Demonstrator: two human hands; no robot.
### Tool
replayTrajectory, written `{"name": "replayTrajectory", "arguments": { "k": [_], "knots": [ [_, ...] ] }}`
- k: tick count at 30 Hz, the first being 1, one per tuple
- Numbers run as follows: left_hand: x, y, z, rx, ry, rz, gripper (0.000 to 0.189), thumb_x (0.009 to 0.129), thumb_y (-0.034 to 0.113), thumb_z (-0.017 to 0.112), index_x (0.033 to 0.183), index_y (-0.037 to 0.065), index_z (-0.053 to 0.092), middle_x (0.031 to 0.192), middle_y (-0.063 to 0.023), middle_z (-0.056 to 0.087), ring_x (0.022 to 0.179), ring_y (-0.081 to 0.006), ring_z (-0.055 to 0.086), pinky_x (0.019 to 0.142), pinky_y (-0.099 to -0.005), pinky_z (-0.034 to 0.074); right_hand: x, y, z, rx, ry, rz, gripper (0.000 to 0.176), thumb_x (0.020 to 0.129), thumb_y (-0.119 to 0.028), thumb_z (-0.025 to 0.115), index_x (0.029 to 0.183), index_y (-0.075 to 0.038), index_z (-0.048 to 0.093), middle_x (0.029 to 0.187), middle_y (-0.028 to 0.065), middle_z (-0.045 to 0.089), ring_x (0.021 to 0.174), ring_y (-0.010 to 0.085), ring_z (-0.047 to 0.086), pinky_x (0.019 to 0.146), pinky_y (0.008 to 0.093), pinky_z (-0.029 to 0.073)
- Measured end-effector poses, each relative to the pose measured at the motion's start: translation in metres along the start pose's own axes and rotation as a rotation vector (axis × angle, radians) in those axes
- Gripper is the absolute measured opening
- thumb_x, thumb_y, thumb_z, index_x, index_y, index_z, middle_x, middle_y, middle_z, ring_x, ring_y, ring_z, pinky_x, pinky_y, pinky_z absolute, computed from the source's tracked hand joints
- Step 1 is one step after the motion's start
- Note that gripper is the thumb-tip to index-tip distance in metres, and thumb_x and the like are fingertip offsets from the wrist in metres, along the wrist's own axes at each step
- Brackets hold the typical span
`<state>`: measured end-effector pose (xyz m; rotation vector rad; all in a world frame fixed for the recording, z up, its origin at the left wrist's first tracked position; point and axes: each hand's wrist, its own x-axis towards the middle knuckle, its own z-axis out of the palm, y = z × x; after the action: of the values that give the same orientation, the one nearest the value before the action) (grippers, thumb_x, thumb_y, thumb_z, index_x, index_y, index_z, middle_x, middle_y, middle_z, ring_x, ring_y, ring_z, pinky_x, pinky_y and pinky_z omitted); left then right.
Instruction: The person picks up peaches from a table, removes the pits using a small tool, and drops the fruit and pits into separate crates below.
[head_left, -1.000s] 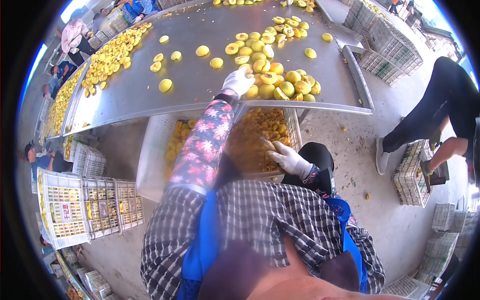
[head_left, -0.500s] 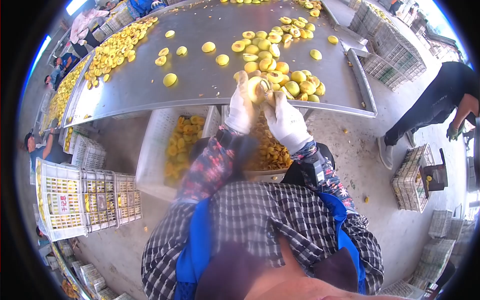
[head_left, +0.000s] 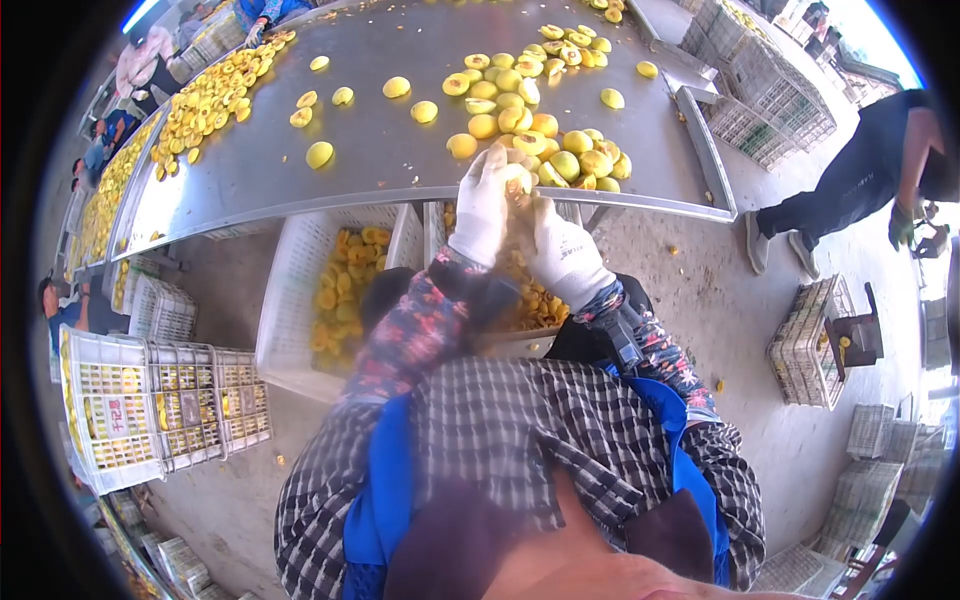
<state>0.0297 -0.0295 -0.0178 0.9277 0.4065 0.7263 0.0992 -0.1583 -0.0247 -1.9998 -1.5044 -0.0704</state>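
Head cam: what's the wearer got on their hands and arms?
White knit gloves cover the left hand and right hand. Both forearms wear dark floral oversleeves with pink and white blossoms. Above them is a black-and-white checked shirt under blue apron straps. No logos or cables visible.

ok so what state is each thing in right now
left hand, gloved, closed around the fruit
fruit, yellow, held at the table edge
right hand, gloved, pressed to the fruit, grip hidden
table, strewn with whole and halved pieces
white crate, partly filled with halves
stacked crates, loaded
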Motion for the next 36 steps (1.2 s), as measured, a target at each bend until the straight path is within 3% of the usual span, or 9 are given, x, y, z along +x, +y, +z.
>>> {"name": "replayTrajectory", "arguments": {
  "k": [3, 10, 13, 16, 19, 20, 25, 31, 36],
  "knots": [
    [0.002, 0.003, -0.010, 0.126, -0.066, -0.102, 0.031, 0.098, 0.030, 0.053, 0.111, 0.002, 0.057, 0.109, -0.0136, 0.063, 0.099, -0.0219, 0.062, 0.084, -0.0350, 0.052, -0.009, 0.031, 0.032, 0.077, 0.094, -0.281, 0.036, 0.087, -0.020, 0.061, 0.112, 0.004, 0.050, 0.070, 0.0175, 0.063, 0.062, 0.0319, 0.065, 0.054, 0.0397, 0.052],
    [-0.029, -0.024, -0.003, 0.414, -0.112, 0.295, 0.050, 0.101, 0.042, 0.042, 0.124, -0.001, 0.050, 0.117, -0.0127, 0.055, 0.103, -0.0214, 0.056, 0.091, -0.0343, 0.048, -0.019, 0.005, -0.002, 0.477, -0.171, 0.304, 0.036, 0.090, -0.033, 0.057, 0.104, 0.000, 0.053, 0.092, 0.0241, 0.065, 0.092, 0.0417, 0.063, 0.080, 0.0468, 0.051],
    [-0.026, -0.021, -0.006, 0.419, -0.143, 0.076, 0.053, 0.102, 0.043, 0.042, 0.127, -0.003, 0.048, 0.117, -0.0127, 0.057, 0.103, -0.0210, 0.058, 0.094, -0.0323, 0.046, -0.032, 0.008, 0.087, 0.117, 0.719, 0.193, 0.016, 0.085, -0.020, 0.057, 0.080, -0.006, 0.063, 0.072, 0.0044, 0.056, 0.056, 0.0194, 0.052, 0.061, 0.0373, 0.044],
    [-0.017, -0.013, -0.013, 0.481, -0.251, -0.042, 0.048, 0.101, 0.041, 0.045, 0.122, -0.002, 0.050, 0.109, -0.0125, 0.060, 0.097, -0.0210, 0.061, 0.086, -0.0323, 0.050, -0.041, -0.022, 0.018, -0.116, 0.444, 0.200, 0.014, 0.086, -0.018, 0.055, 0.083, -0.005, 0.061, 0.073, 0.0079, 0.055, 0.063, 0.0225, 0.055, 0.063, 0.0389, 0.044],
    [-0.006, -0.010, -0.018, 0.403, -0.240, -0.196, 0.048, 0.099, 0.043, 0.049, 0.123, 0.001, 0.049, 0.115, -0.0141, 0.058, 0.099, -0.0238, 0.060, 0.080, -0.0322, 0.052, -0.034, 0.009, 0.003, 0.618, -0.193, 0.294, 0.024, 0.090, -0.022, 0.052, 0.098, 0.000, 0.059, 0.083, 0.0186, 0.060, 0.081, 0.0334, 0.061, 0.078, 0.0446, 0.047],
    [-0.010, -0.010, -0.010, 0.373, -0.211, -0.157, 0.048, 0.099, 0.043, 0.049, 0.122, 0.001, 0.049, 0.115, -0.0142, 0.057, 0.100, -0.0243, 0.060, 0.079, -0.0326, 0.052, -0.030, 0.019, 0.010, 0.562, -0.145, 0.018, 0.033, 0.092, -0.029, 0.052, 0.105, 0.001, 0.059, 0.099, 0.0233, 0.063, 0.096, 0.0338, 0.062, 0.086, 0.0440, 0.047],
    [-0.009, -0.015, -0.011, 0.237, -0.220, -0.180, 0.050, 0.098, 0.043, 0.050, 0.123, 0.000, 0.047, 0.119, -0.0138, 0.054, 0.105, -0.0266, 0.058, 0.080, -0.0367, 0.053, -0.039, 0.011, -0.017, 0.737, -0.318, 0.275, 0.034, 0.093, -0.027, 0.052, 0.114, -0.001, 0.059, 0.114, 0.0233, 0.060, 0.109, 0.0306, 0.057, 0.091, 0.0410, 0.046],
    [-0.010, -0.008, -0.015, 0.153, -0.215, -0.302, 0.045, 0.096, 0.043, 0.055, 0.119, 0.005, 0.047, 0.112, -0.0097, 0.058, 0.100, -0.0257, 0.061, 0.082, -0.0392, 0.054, -0.046, 0.019, 0.054, 0.983, -0.052, 0.363, 0.026, 0.096, -0.033, 0.056, 0.101, -0.008, 0.060, 0.081, 0.0043, 0.057, 0.069, 0.0141, 0.053, 0.061, 0.0288, 0.041],
    [-0.017, -0.028, -0.011, 0.160, -0.201, -0.139, 0.058, 0.099, 0.044, 0.049, 0.141, 0.007, 0.035, 0.128, -0.0115, 0.054, 0.111, -0.0270, 0.059, 0.092, -0.0399, 0.052, -0.047, 0.029, 0.024, 2.346, -0.846, 0.360, 0.026, 0.101, -0.038, 0.046, 0.098, -0.014, 0.055, 0.056, -0.0083, 0.033, 0.041, 0.0043, 0.030, 0.037, 0.0215, 0.023]
  ]
}}
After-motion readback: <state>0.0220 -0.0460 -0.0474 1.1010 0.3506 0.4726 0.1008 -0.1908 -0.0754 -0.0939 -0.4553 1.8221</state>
